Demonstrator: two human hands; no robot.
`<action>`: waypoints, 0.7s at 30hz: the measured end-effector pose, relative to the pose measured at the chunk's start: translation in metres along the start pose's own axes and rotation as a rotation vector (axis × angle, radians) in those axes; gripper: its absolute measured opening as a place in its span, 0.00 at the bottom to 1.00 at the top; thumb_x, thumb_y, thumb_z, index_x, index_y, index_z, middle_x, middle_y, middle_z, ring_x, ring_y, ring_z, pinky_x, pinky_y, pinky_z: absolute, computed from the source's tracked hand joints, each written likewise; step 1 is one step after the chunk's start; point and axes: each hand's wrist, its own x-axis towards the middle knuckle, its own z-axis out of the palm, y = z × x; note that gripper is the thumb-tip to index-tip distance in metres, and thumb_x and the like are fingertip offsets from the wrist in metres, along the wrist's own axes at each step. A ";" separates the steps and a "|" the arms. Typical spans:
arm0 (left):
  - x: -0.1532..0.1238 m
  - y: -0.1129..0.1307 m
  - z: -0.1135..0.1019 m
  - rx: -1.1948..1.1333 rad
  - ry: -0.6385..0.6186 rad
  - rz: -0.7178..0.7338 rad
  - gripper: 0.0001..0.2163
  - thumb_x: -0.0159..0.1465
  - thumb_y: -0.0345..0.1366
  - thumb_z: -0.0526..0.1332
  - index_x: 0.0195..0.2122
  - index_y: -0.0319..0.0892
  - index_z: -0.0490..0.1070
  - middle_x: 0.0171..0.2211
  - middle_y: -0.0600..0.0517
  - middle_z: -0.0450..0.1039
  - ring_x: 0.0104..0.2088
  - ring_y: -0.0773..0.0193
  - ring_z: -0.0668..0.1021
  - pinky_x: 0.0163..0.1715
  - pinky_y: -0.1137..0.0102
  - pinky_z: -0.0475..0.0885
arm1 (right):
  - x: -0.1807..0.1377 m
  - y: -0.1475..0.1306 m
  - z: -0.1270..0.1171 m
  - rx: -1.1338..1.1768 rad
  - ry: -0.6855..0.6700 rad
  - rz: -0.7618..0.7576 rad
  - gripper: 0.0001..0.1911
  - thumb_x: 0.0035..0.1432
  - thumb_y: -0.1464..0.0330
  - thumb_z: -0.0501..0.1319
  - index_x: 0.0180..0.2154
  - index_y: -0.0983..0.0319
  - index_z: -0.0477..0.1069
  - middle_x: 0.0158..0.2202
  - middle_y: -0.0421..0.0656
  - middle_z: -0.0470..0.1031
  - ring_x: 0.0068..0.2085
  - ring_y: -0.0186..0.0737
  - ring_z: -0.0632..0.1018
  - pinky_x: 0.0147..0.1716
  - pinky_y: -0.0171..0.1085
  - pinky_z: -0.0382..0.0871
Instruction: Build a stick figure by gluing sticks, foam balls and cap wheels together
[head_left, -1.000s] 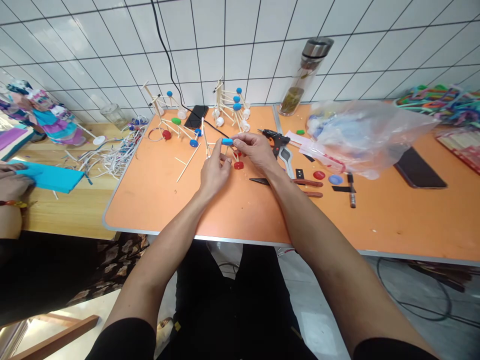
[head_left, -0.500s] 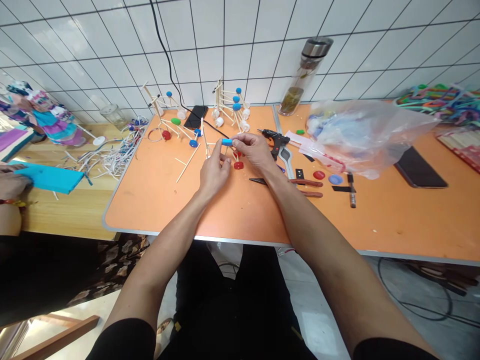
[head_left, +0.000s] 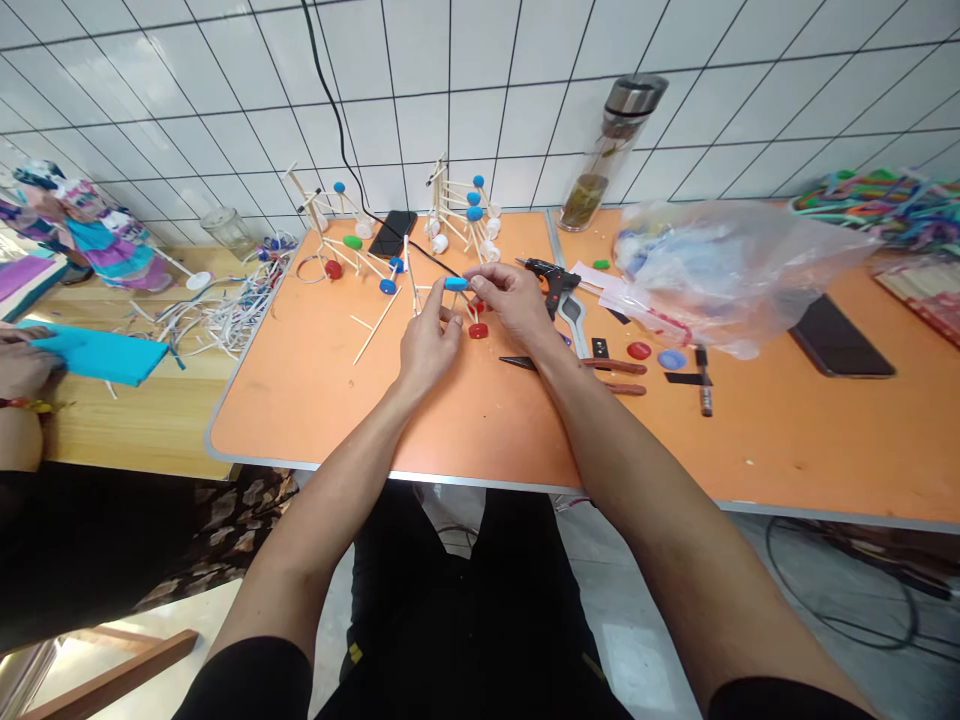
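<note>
Between my two hands is a blue bottle cap (head_left: 456, 284) on a small frame of wooden sticks (head_left: 409, 270) with red caps (head_left: 478, 331) low on it. My left hand (head_left: 429, 345) pinches the blue cap from the left, thumb and fingers curled. From the right, my right hand (head_left: 514, 300) has its fingers closed at the cap's other end, partly hiding the frame. Behind stand two similar stick models with coloured caps, one at the left (head_left: 352, 243) and one by the wall (head_left: 472, 213).
A glue gun (head_left: 553, 280) and pliers (head_left: 615, 367) lie beside my right arm. Further right are a plastic bag (head_left: 735, 260), a phone (head_left: 844, 335) and a marker (head_left: 704, 385). A glass bottle (head_left: 607, 160) stands by the wall. Another person's hand (head_left: 26, 365) rests at the left on a blue piece.
Both hands keep their hold around the blue cap, almost unmoved. The view has shifted very slightly.
</note>
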 end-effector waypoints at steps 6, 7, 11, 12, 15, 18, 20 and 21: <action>0.000 0.001 -0.001 -0.009 -0.002 -0.007 0.37 0.75 0.29 0.65 0.85 0.50 0.65 0.47 0.50 0.88 0.39 0.58 0.81 0.47 0.63 0.72 | -0.013 -0.009 0.004 -0.432 0.164 -0.355 0.09 0.70 0.63 0.67 0.45 0.57 0.86 0.44 0.46 0.89 0.40 0.47 0.85 0.46 0.46 0.79; 0.000 0.001 -0.001 -0.009 -0.002 -0.005 0.37 0.75 0.29 0.65 0.85 0.51 0.65 0.47 0.50 0.89 0.39 0.58 0.81 0.47 0.63 0.72 | -0.014 -0.009 0.005 -0.468 0.165 -0.382 0.08 0.70 0.64 0.67 0.44 0.57 0.85 0.42 0.45 0.89 0.39 0.46 0.84 0.44 0.46 0.78; 0.000 -0.001 0.001 -0.011 0.001 0.006 0.38 0.75 0.29 0.65 0.85 0.54 0.64 0.48 0.50 0.89 0.38 0.57 0.80 0.46 0.63 0.72 | -0.014 -0.007 0.006 -0.505 0.148 -0.402 0.06 0.69 0.65 0.68 0.43 0.58 0.85 0.40 0.44 0.87 0.37 0.45 0.83 0.41 0.44 0.74; 0.000 -0.001 0.001 -0.011 0.003 0.009 0.38 0.75 0.29 0.65 0.85 0.54 0.64 0.47 0.50 0.89 0.38 0.57 0.80 0.46 0.63 0.72 | -0.014 -0.006 0.006 -0.501 0.146 -0.393 0.05 0.69 0.66 0.68 0.42 0.58 0.85 0.39 0.44 0.87 0.38 0.45 0.83 0.41 0.44 0.74; 0.000 -0.003 0.002 -0.012 0.012 0.014 0.39 0.75 0.29 0.66 0.86 0.55 0.63 0.47 0.50 0.89 0.38 0.57 0.80 0.45 0.63 0.72 | -0.013 -0.007 0.006 -0.462 0.135 -0.355 0.06 0.69 0.66 0.68 0.40 0.58 0.84 0.39 0.44 0.87 0.39 0.45 0.84 0.43 0.44 0.75; 0.000 -0.003 0.002 -0.019 0.012 0.015 0.39 0.74 0.29 0.66 0.86 0.55 0.64 0.46 0.50 0.89 0.38 0.57 0.80 0.45 0.63 0.72 | -0.013 -0.008 0.007 -0.390 0.117 -0.315 0.07 0.70 0.64 0.67 0.41 0.58 0.85 0.40 0.44 0.88 0.39 0.45 0.84 0.43 0.44 0.76; 0.001 -0.003 0.002 -0.022 0.007 0.015 0.38 0.75 0.29 0.66 0.85 0.55 0.64 0.46 0.50 0.88 0.38 0.57 0.80 0.45 0.63 0.71 | -0.013 -0.010 0.008 -0.339 0.108 -0.274 0.09 0.71 0.62 0.67 0.42 0.58 0.84 0.39 0.44 0.88 0.39 0.45 0.85 0.43 0.44 0.77; 0.001 -0.003 0.002 -0.022 0.006 0.014 0.38 0.75 0.29 0.66 0.85 0.55 0.65 0.45 0.50 0.88 0.37 0.57 0.80 0.45 0.63 0.71 | -0.013 -0.010 0.009 -0.319 0.104 -0.250 0.09 0.71 0.61 0.67 0.41 0.58 0.84 0.39 0.44 0.88 0.39 0.45 0.85 0.43 0.44 0.78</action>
